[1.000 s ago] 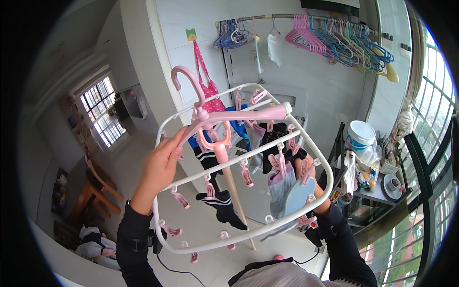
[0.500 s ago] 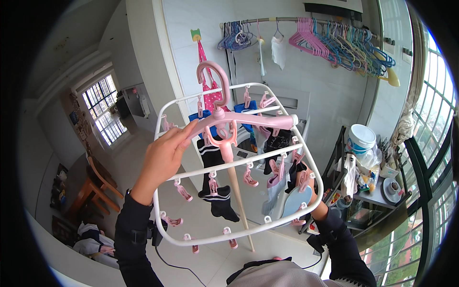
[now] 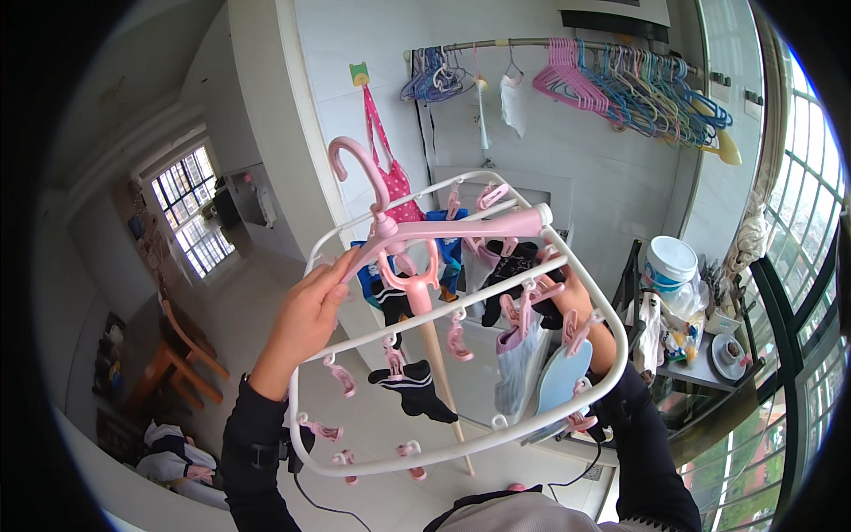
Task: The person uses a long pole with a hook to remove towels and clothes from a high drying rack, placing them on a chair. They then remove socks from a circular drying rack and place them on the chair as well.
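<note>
A white-framed drying hanger (image 3: 425, 319) with pink clips and a pink hook (image 3: 359, 164) hangs tilted before me, propped by a pink-forked pole (image 3: 429, 341). My left hand (image 3: 310, 315) is closed round the left end of its pink crossbar. Beneath the frame's right side, my right hand (image 3: 592, 324) has its fingers curled at a black patterned sock (image 3: 514, 266); clips and rods partly hide them. Close to that hand hang a pale sock (image 3: 519, 368) and a light blue oval piece (image 3: 565, 377). A black striped sock (image 3: 415, 390) dangles from a middle clip.
Many hangers (image 3: 638, 89) fill the rail on the back wall. At right, a white bucket (image 3: 669, 262) stands on a cluttered shelf beside the barred window. A pink dotted bag (image 3: 394, 182) hangs on the wall; wooden chairs (image 3: 182, 350) are at left.
The hanger has tilted, its hook swinging left and its right front corner moving right. My left hand went slightly down and right; my right hand rose under the frame.
</note>
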Demonstrator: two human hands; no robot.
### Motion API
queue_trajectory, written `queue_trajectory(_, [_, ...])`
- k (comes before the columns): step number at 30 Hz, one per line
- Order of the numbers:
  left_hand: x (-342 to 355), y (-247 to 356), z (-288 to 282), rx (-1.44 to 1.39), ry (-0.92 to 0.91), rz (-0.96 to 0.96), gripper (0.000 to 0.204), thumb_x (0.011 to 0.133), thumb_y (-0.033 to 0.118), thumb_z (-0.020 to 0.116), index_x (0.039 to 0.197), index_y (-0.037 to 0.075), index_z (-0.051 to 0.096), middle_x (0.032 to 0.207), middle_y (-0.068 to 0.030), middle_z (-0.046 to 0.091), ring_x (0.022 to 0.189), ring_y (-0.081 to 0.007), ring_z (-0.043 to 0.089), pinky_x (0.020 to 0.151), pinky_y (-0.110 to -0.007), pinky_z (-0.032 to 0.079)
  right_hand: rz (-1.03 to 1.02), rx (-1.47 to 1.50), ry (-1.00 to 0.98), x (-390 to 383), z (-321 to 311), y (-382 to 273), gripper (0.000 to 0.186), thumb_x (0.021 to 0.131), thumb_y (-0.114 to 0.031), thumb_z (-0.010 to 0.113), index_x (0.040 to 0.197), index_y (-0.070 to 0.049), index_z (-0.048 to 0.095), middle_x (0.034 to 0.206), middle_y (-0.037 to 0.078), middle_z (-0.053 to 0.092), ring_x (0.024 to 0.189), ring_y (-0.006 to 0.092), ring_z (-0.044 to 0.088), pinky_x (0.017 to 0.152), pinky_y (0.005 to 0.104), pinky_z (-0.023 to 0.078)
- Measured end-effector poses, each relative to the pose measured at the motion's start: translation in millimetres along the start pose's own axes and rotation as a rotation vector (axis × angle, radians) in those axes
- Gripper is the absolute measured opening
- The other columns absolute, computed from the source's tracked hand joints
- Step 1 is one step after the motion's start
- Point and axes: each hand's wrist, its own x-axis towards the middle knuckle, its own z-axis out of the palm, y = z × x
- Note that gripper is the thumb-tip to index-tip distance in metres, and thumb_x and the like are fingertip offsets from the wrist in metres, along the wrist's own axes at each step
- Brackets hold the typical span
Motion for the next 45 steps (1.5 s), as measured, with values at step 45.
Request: queue_trajectory(45, [-1,33,11,0.046,0.017,-0.020,0.036,0.089,0.022,0.043,0.124,0.017,0.044,0.079,-0.0101,0.052,0.069,-0.0261,0.053,0.063,-0.033,0.043,-0.024,-0.624,0.086,-51,93,-89,0.030,0.076,-0.008,0.051,0.106,-0.007,0.050,0.078,0.018,0.058,0.069,0.0345,0.058,0.059,0.0409,0.046])
